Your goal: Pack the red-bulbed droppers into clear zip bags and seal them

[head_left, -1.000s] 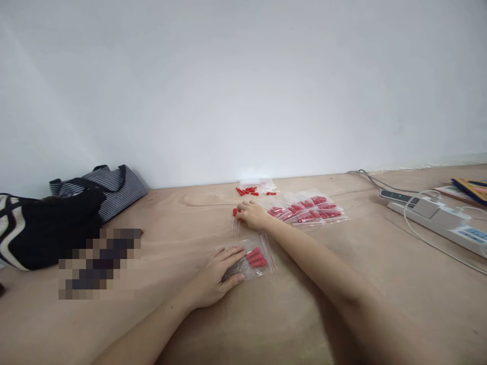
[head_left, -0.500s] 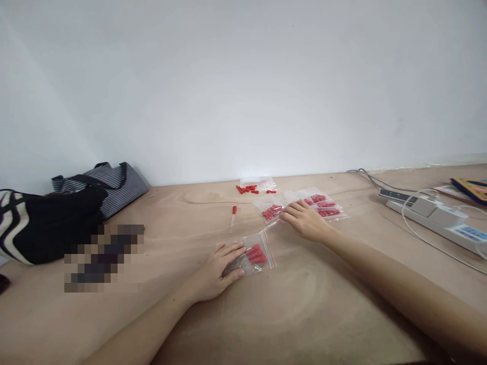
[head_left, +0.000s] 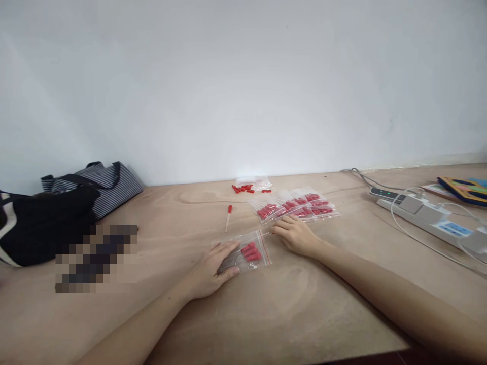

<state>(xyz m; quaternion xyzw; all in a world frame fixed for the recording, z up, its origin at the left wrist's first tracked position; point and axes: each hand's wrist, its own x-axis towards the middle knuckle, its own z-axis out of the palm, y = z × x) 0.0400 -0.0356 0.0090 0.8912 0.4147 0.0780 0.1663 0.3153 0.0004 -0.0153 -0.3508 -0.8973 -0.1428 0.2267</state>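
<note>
A clear zip bag [head_left: 246, 264] lies flat on the table, with several red-bulbed droppers [head_left: 251, 252] inside. My left hand [head_left: 213, 268] rests on the bag's left end, fingers stretched out and thumb apart. Just right of the zip edge, my right hand [head_left: 294, 235] has its fingers curled together. A thin pale tube [head_left: 267, 233] pokes out leftward from its fingertips; it looks like a dropper's stem, its bulb hidden by the hand. Beyond it lie several filled zip bags [head_left: 304, 207] of droppers. A single dropper [head_left: 229, 215] sits behind the left hand.
Near the wall are loose red-bulbed droppers [head_left: 246, 189] beside a clear bag [head_left: 254, 180]. On the left stand a black bag [head_left: 49, 223] and a striped bag [head_left: 114, 190]. A power strip [head_left: 429, 220] with cables and colourful boards [head_left: 464, 190] occupy the right side.
My right hand has come back from over the filled bags toward the zip edge of the nearer bag. My left hand stays on that bag. The view has shifted slightly.
</note>
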